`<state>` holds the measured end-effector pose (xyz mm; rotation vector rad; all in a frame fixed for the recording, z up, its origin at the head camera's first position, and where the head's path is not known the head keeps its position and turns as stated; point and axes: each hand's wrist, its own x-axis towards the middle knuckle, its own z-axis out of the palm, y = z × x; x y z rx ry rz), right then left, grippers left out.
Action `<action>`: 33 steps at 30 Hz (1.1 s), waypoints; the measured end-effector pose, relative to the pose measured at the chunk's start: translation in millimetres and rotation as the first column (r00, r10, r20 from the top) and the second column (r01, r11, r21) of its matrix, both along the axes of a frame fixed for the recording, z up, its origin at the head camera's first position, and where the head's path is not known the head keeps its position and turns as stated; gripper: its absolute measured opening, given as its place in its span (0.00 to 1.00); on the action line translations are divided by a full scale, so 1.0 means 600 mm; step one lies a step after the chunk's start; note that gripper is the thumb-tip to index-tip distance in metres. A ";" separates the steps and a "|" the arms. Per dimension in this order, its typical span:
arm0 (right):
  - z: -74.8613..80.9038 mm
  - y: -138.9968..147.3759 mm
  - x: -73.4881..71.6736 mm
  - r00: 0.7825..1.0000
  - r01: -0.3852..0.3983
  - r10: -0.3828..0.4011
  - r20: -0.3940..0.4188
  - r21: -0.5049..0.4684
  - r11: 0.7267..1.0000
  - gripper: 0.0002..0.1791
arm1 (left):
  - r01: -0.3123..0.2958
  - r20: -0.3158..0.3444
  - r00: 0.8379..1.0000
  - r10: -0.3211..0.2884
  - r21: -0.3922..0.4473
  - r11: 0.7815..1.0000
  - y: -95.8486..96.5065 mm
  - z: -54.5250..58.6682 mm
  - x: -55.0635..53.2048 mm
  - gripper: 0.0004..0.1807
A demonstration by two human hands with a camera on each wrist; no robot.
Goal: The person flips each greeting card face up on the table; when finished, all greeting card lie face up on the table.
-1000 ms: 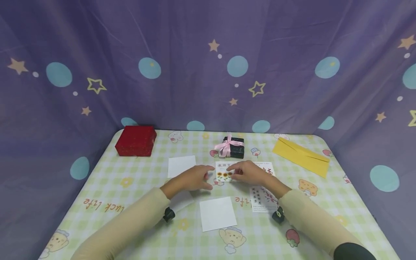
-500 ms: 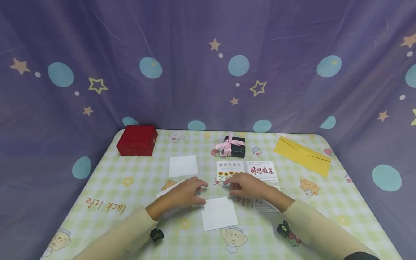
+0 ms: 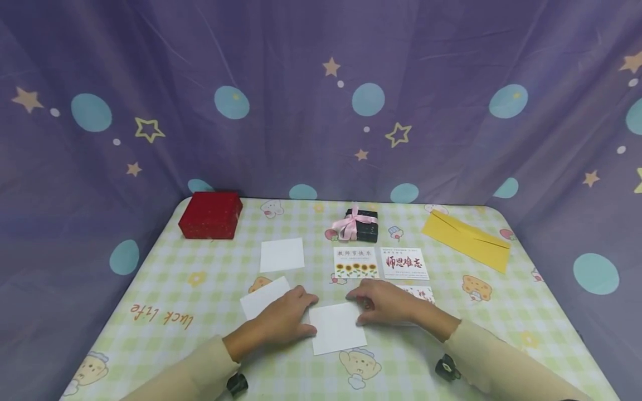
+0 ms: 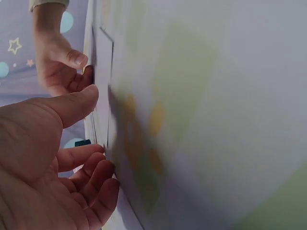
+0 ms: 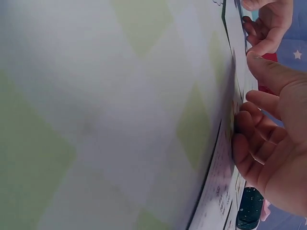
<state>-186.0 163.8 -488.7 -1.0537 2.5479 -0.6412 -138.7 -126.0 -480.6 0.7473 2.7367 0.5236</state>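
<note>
A blank white card (image 3: 338, 329) lies flat on the table between the two hands. My left hand (image 3: 283, 317) is at its left edge, thumb and fingertips apart, partly covering a tilted blank card (image 3: 263, 295). At the right edge is my right hand (image 3: 388, 303), also with thumb and fingers spread, over a printed card (image 3: 421, 293) that it mostly hides. The wrist views show loosely bent fingers near the tabletop, with nothing pinched in either hand. Whether the fingertips touch the middle card is hard to tell.
Farther back lie another blank card (image 3: 282, 255), a sunflower card (image 3: 356, 263) and a card with red writing (image 3: 403, 263). Behind them stand a red box (image 3: 210, 215) and a black box with pink ribbon (image 3: 362, 225). A yellow envelope (image 3: 466, 240) lies at the right.
Both hands have moved back toward the wearer, from the sunflower card to either side of the front blank card. The sunflower and red-writing cards are now uncovered.
</note>
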 end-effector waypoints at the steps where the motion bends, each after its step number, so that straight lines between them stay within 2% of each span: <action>1: 0.000 0.000 0.000 1.000 -0.002 0.002 -0.006 0.002 1.000 0.31 | 0.000 -0.001 1.000 0.000 -0.007 1.000 0.000 0.000 0.003 0.36; 11: -0.015 0.003 0.006 0.998 0.009 -0.011 -0.060 -0.027 1.000 0.27 | 0.013 -0.090 0.996 -0.016 -0.034 0.999 0.006 -0.005 0.020 0.36; 17: -0.022 0.004 0.007 0.999 0.014 -0.018 -0.037 -0.092 0.996 0.25 | -0.012 -0.110 0.994 0.010 -0.020 1.000 0.007 -0.006 0.023 0.34; 23: -0.025 0.005 0.005 1.000 0.029 -0.029 0.001 -0.122 0.992 0.25 | -0.018 -0.110 0.994 0.017 -0.014 1.000 0.007 -0.006 0.021 0.34; 33: -0.026 0.007 0.007 0.999 0.043 -0.038 0.029 -0.176 0.983 0.22 | -0.017 -0.042 0.999 0.018 0.025 1.000 0.011 -0.006 0.010 0.31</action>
